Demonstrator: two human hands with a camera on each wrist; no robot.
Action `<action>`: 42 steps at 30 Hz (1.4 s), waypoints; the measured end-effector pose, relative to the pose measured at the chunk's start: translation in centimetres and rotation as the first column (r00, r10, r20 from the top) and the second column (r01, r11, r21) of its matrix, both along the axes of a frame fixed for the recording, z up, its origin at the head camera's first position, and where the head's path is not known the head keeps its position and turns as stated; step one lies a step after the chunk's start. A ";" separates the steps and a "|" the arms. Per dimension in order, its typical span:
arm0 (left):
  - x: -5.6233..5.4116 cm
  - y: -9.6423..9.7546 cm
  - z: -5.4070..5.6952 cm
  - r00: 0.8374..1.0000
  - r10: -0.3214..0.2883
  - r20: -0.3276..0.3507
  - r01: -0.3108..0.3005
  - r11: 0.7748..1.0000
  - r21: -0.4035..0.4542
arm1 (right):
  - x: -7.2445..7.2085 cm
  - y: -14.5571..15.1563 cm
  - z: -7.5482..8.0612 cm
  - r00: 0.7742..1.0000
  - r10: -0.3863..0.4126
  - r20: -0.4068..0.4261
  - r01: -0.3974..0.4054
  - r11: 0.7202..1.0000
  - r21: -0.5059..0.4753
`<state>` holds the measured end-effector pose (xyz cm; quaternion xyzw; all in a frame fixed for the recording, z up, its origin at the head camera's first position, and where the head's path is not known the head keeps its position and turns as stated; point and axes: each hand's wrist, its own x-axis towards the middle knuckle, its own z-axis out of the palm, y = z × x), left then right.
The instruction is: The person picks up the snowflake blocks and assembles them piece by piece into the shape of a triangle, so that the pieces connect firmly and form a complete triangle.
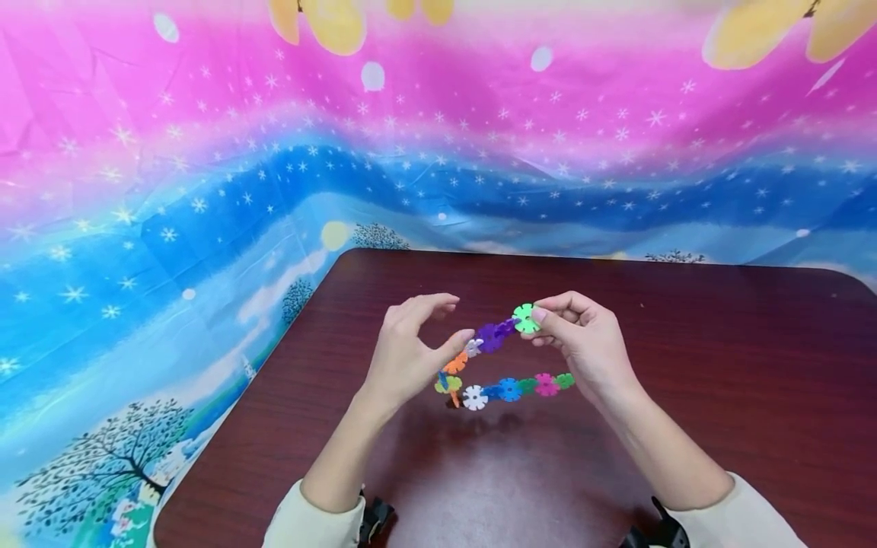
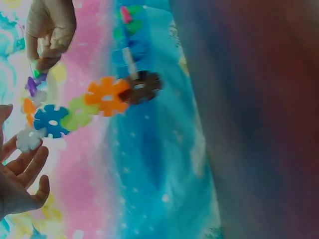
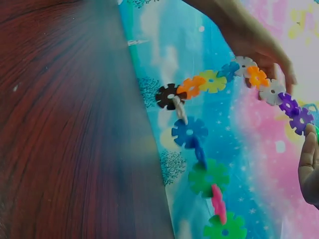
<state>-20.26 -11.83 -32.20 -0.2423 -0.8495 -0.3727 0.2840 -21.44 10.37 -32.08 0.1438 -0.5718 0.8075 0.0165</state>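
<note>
A chain of interlocked plastic snowflake discs curves through the air above the table. My right hand (image 1: 589, 335) pinches the light green disc (image 1: 525, 318) at one end between thumb and fingers. Beside it come purple discs (image 1: 490, 337), then white and orange ones. My left hand (image 1: 409, 350) is at the bend of the chain, thumb and fingers parted; in the left wrist view its spread fingers are right by a white disc (image 2: 29, 140). Lower down run a brown disc (image 3: 170, 96), a blue disc (image 3: 190, 132) and a pink disc (image 3: 218, 203), ending in a green disc (image 3: 225, 228).
A dark reddish-brown table (image 1: 685, 335) lies under both hands. Behind it and at its left hangs a pink and blue printed cloth (image 1: 438, 137) with snowflakes and trees. Black straps (image 1: 375, 520) circle the wrists near the pale sleeves (image 1: 315, 521).
</note>
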 end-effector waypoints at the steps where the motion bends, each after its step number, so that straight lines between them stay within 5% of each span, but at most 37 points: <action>1: -0.1 0.3 0.3 1.000 -0.012 -0.027 0.011 0.999 -0.030 | 0.1 0.0 0.0 1.000 -0.004 0.002 0.004 1.000 0.010; 9: -0.2 2.7 1.7 0.993 -0.111 -0.046 0.101 0.978 -0.181 | 0.7 -0.5 0.2 1.000 -0.025 0.014 0.024 0.995 0.096; 16: -0.2 3.1 1.2 0.991 -0.117 -0.068 0.109 0.988 -0.112 | 0.4 0.7 -0.1 0.997 -0.015 -0.075 0.032 0.972 0.232; 19: -0.1 2.8 1.1 0.991 -0.102 -0.086 0.098 0.994 -0.045 | -0.1 2.1 -0.6 0.985 -0.075 -0.153 0.127 0.920 0.371; 22: -0.1 2.5 1.0 0.987 -0.098 -0.129 0.103 0.994 0.033 | -0.6 3.5 -1.4 0.974 -0.149 -0.173 0.219 0.820 0.529; 24: -0.1 2.3 1.0 0.982 -0.091 -0.165 0.106 0.990 0.088 | -0.9 4.2 -2.0 0.974 -0.173 -0.148 0.227 0.760 0.609; 26: -0.2 2.1 1.0 0.978 -0.076 -0.194 0.106 0.983 0.151 | -1.1 4.6 -2.7 0.981 -0.166 -0.100 0.191 0.737 0.648; 30: -0.3 2.0 0.8 0.978 -0.041 -0.207 0.102 0.949 0.298 | -1.5 4.8 -3.7 0.997 -0.054 0.049 0.014 0.805 0.593; 34: -0.2 1.9 0.6 0.984 -0.032 -0.176 0.102 0.908 0.405 | -1.6 4.3 -3.8 0.989 0.068 0.129 -0.120 0.886 0.448; 37: -0.1 2.0 0.6 0.987 -0.022 -0.160 0.090 0.895 0.436 | -1.6 3.7 -3.6 0.990 0.084 0.115 -0.122 0.914 0.386; 42: 0.0 2.0 0.5 0.995 -0.004 -0.103 0.052 0.883 0.466 | -1.4 3.1 -2.9 0.998 -0.009 0.057 -0.013 0.927 0.374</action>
